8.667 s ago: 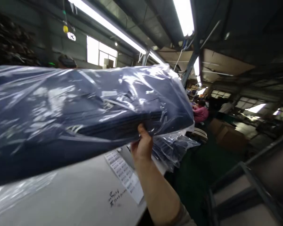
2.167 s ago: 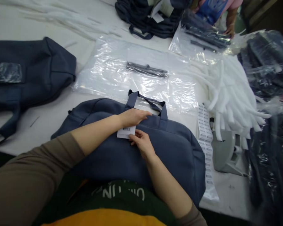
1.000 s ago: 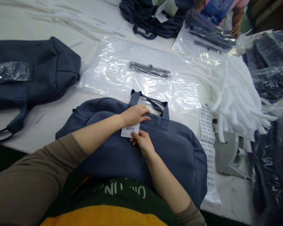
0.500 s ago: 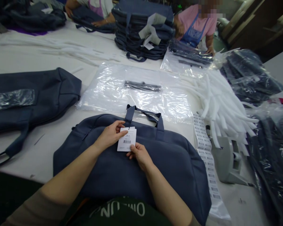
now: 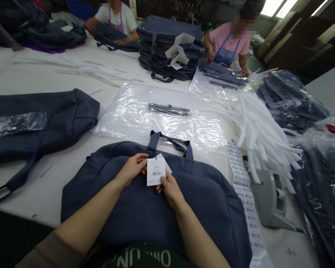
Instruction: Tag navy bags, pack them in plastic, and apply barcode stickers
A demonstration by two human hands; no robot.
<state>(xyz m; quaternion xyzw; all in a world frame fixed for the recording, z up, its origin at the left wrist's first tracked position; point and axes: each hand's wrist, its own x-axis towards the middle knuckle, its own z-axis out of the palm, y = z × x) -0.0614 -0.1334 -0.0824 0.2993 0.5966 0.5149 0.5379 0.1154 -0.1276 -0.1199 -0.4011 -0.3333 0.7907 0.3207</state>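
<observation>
A dark blue duffel bag (image 5: 145,212) lies in front of me, its strap handles (image 5: 171,141) pointing away. From the base of one handle hangs a white hang tag (image 5: 154,173) with a barcode; a second card (image 5: 166,166) fans out behind it. My right hand (image 5: 170,188) pinches the tag's lower right corner between thumb and fingers. At the tag's left edge is my left hand (image 5: 132,169), closed, thumb and fingertips against the card; some of its fingertips are hidden.
Beyond the bag lies a clear plastic bag (image 5: 123,111). On the right are a barcode sticker strip (image 5: 244,193), a grey tape dispenser (image 5: 268,201) and white foam tubes (image 5: 254,123). Another bag (image 5: 56,111) lies left. Stacked bags (image 5: 170,48) and two co-workers are at the back.
The tag has shifted slightly right and its two cards have fanned apart. My left thumb has slid from the card's face to its left edge. The view has tilted up a little.
</observation>
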